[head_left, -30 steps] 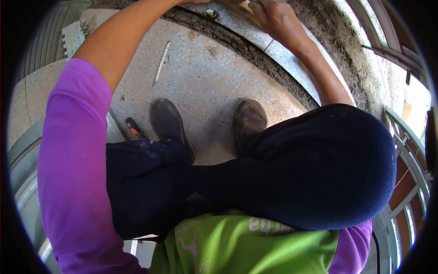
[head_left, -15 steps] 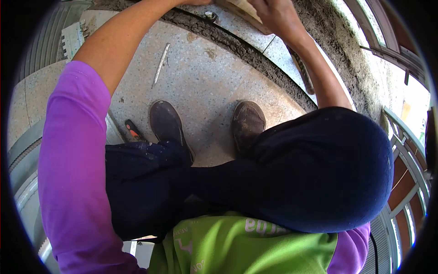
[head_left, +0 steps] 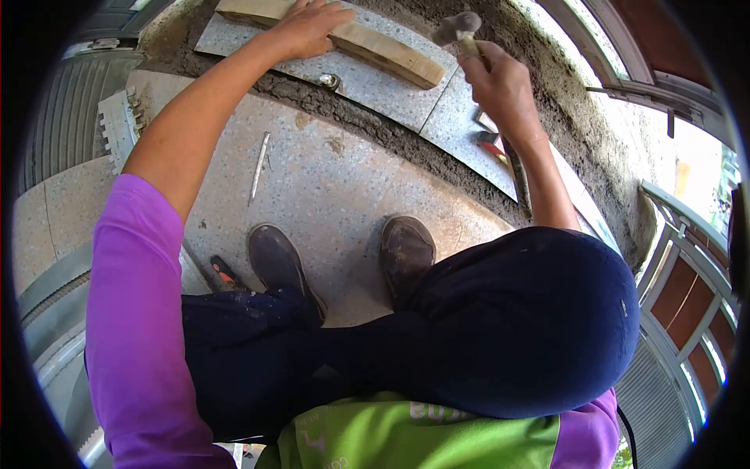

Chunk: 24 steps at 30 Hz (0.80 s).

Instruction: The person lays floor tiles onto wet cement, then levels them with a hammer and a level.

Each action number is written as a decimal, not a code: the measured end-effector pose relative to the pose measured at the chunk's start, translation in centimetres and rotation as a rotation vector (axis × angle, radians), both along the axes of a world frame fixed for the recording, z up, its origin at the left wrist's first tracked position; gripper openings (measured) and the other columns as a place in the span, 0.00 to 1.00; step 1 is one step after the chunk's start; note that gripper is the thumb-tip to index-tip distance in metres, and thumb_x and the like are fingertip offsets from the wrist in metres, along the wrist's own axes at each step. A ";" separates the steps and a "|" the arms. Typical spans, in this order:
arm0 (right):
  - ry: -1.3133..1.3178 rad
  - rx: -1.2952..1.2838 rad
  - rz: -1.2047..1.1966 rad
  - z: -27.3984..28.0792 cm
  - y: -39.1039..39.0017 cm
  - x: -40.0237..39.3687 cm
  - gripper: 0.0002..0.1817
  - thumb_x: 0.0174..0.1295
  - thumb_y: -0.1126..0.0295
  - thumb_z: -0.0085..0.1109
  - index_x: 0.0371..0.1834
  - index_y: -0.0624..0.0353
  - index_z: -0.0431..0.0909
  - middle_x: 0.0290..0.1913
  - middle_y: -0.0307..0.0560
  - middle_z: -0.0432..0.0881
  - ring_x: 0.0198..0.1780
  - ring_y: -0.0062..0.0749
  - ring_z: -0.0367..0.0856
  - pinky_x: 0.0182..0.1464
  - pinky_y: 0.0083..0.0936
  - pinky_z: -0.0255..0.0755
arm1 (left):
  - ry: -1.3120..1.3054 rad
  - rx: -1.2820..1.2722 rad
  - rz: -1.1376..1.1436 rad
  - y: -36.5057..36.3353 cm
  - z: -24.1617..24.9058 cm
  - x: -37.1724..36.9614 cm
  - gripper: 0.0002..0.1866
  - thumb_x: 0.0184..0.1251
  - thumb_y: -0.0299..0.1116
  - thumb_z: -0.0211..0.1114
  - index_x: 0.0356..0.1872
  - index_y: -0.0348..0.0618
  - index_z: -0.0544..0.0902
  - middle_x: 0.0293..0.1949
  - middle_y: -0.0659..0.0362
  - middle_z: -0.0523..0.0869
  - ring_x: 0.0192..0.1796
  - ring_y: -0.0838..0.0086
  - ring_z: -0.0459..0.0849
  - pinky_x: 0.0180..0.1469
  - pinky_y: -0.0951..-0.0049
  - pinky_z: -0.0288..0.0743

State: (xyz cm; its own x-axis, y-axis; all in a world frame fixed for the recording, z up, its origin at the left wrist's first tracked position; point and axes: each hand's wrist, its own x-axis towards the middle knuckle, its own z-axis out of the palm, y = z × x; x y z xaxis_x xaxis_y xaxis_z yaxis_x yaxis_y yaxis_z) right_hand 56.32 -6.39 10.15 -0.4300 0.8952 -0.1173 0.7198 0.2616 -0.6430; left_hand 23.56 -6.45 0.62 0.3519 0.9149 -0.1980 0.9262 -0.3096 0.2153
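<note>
A long wooden block (head_left: 383, 53) lies across speckled tiles (head_left: 375, 92) at the top of the view. My left hand (head_left: 311, 28) rests on the block, its fingers spread over the wood. To the right, my right hand (head_left: 500, 82) is wrapped round the handle of a hammer (head_left: 459, 31), whose head is raised beside the block's right end. A small shiny round object (head_left: 330, 80) sits on the tile just below the block. Dark mortar (head_left: 375, 129) runs along the tiles' near edge.
A notched trowel (head_left: 119, 129) lies at the left. A thin white stick (head_left: 260, 168) and an orange-and-black tool (head_left: 225, 271) lie on the floor near my shoes. A red-and-black tool (head_left: 494, 147) is by my right forearm. Metal railing (head_left: 687, 281) stands at the right.
The view has shifted so the block and both hands show more fully. The hammer head has come into sight in my right hand, and the red-and-black tool is now uncovered.
</note>
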 end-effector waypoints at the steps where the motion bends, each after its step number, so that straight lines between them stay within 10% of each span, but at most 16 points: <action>1: -0.005 0.012 0.049 0.1 -0.5 -0.5 0.13 0.73 0.67 0.55 0.48 0.66 0.82 0.21 0.49 0.83 0.20 0.29 0.81 0.23 0.28 0.74 | 0.004 0.077 -0.015 -0.2 -0.5 -0.1 0.24 0.58 0.36 0.70 0.57 0.44 0.78 0.64 0.49 0.76 0.71 0.50 0.68 0.73 0.45 0.59; 3: 0.143 0.143 0.180 -1.5 -0.6 -1.7 0.10 0.74 0.70 0.53 0.49 0.63 0.81 0.20 0.48 0.82 0.17 0.25 0.79 0.18 0.25 0.72 | 0.109 0.112 0.014 -0.6 -1.3 0.2 0.33 0.59 0.30 0.70 0.68 0.50 0.72 0.69 0.53 0.73 0.73 0.56 0.67 0.75 0.51 0.56; 7: 0.090 0.140 0.265 -1.4 -1.0 -5.3 0.12 0.70 0.66 0.56 0.43 0.68 0.76 0.28 0.67 0.82 0.33 0.68 0.83 0.38 0.55 0.77 | 0.138 0.083 0.048 -0.7 -1.2 0.2 0.39 0.58 0.28 0.71 0.74 0.54 0.69 0.72 0.55 0.72 0.75 0.58 0.65 0.77 0.53 0.54; 16: 0.108 0.096 0.315 -4.0 0.2 -7.5 0.14 0.72 0.63 0.55 0.45 0.65 0.75 0.28 0.71 0.82 0.34 0.68 0.83 0.38 0.56 0.76 | 0.036 0.023 0.078 -0.6 0.2 0.9 0.34 0.52 0.21 0.64 0.65 0.53 0.74 0.62 0.58 0.77 0.67 0.59 0.71 0.70 0.55 0.59; 24: 0.027 0.074 0.271 -2.7 0.2 -9.2 0.15 0.71 0.64 0.52 0.47 0.68 0.77 0.28 0.72 0.82 0.34 0.68 0.84 0.39 0.57 0.77 | 0.173 -0.045 0.161 0.5 2.1 -4.4 0.43 0.56 0.37 0.77 0.73 0.48 0.67 0.71 0.56 0.72 0.75 0.60 0.65 0.78 0.51 0.50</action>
